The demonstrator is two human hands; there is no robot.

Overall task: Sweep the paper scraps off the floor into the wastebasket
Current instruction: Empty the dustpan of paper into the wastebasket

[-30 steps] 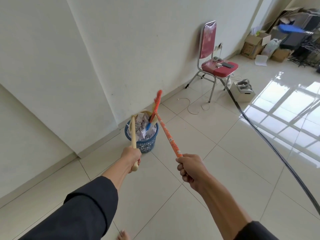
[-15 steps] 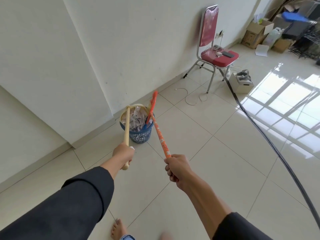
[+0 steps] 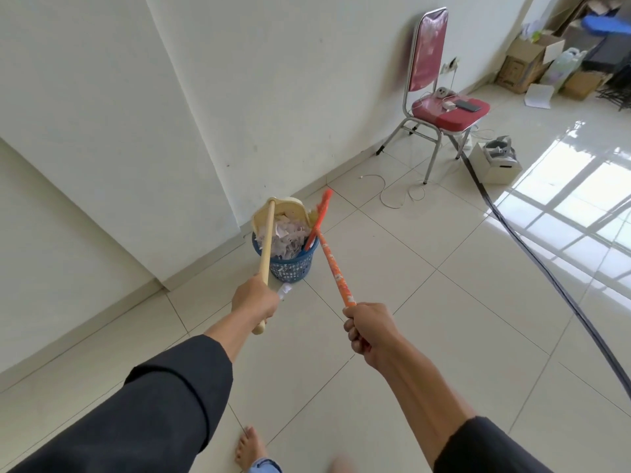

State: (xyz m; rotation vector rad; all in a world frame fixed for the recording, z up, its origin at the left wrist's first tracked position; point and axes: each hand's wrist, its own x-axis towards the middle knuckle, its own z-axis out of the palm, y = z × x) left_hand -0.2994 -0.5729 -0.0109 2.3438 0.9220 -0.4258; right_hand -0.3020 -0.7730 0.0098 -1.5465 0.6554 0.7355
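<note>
1. Your left hand [image 3: 254, 302] grips the dustpan [image 3: 280, 213] handle, tipping scraps into the blue wastebasket [image 3: 290, 264] by the wall's foot.
2. Your right hand [image 3: 370, 331] clasps the orange broom [image 3: 336, 268], its head resting inside the basket rim to guide paper in.

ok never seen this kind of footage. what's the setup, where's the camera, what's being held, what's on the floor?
There is no robot here. A person wears one wide-angle camera on the head, looking forward and down, so the two arms you see are their own. The left hand holds the cream dustpan's wooden handle in its grip; the dustpan is tipped over a blue wastebasket full of paper scraps. The right hand grips an orange broom handle, whose far end reaches the basket. One scrap lies on the tiled floor beside the basket. Further back stand a red chair and cardboard boxes.
</note>
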